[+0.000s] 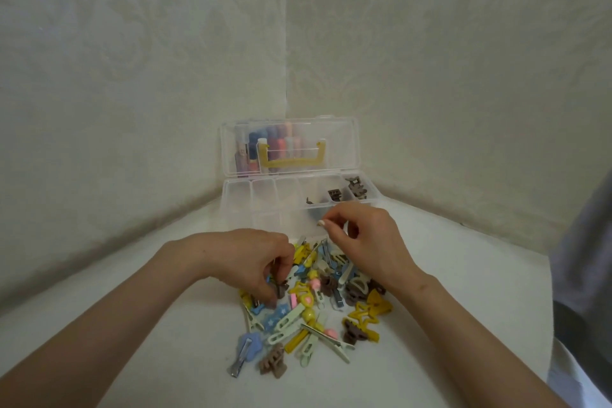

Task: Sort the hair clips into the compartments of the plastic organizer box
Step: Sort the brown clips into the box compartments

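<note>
The organizer box (265,195) is set at 12 o'clock of the pile of hair clips (318,305). Its clear lid (337,146) is stood upright toward the wall corner, so that every compartment is left open from above. The pile is kept just beside the box's near rim on the white table (447,291), which means only short reaches are called for. Sorted brown clips (357,189) are seen only in the compartments toward the box's 3 o'clock end, while those toward 9 o'clock look bare. Sorting by colour, with brown taken first, is therefore judged to be the scheme.

The left hand (256,263) is lowered into the pile's 10 o'clock part with its fingers curled downward. A brown clip (281,289) appears to be pinched between thumb and fingertips. It lies at 5 o'clock of that hand, low in the heap and touching its neighbours, so it is judged not yet lifted free.

The right hand (366,242) is held over the box's near rim, at 1 o'clock of the pile, with thumb and forefinger brought together. Whether anything is pinched there cannot be told.

A brown claw clip (271,363) is left at the pile's 7 o'clock edge and another (352,334) at 4 o'clock, so the task is judged to be at an early stage.
</note>
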Tool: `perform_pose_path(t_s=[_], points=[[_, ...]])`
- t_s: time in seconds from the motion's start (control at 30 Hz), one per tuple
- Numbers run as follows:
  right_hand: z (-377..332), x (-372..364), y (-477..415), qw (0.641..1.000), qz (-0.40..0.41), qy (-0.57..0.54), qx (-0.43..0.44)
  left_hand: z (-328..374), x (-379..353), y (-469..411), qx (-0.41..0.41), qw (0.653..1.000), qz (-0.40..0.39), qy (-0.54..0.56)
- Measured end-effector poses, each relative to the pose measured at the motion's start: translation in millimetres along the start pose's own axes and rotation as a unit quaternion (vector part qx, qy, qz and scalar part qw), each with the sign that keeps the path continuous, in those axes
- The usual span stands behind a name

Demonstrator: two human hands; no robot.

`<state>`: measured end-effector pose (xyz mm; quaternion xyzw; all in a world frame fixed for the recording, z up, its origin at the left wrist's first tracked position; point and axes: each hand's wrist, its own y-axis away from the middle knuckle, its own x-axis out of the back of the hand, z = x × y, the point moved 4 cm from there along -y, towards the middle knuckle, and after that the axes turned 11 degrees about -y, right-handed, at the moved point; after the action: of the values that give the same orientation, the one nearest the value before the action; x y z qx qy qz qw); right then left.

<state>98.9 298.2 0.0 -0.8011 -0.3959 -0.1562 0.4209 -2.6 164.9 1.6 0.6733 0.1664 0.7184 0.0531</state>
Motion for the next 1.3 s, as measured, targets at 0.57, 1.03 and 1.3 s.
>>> perform_pose_path(t_s=[0.57, 1.03, 1.3], points=[[0.5, -1.9, -0.7, 0.999, -0.032, -0.012, -0.010, 13.1, 4.6, -6.6, -0.055, 0.995, 0.075, 0.039], [-8.7, -2.0, 1.0, 0.993, -0.041, -0.109, 0.011, -0.5, 20.7, -2.6, 0.076, 0.852, 0.321, 0.406], [-2.1, 6.8, -2.1, 0.996, 0.041, -0.085, 0.006, 2.6, 15.5, -7.0, 0.093, 0.861, 0.338, 0.367]])
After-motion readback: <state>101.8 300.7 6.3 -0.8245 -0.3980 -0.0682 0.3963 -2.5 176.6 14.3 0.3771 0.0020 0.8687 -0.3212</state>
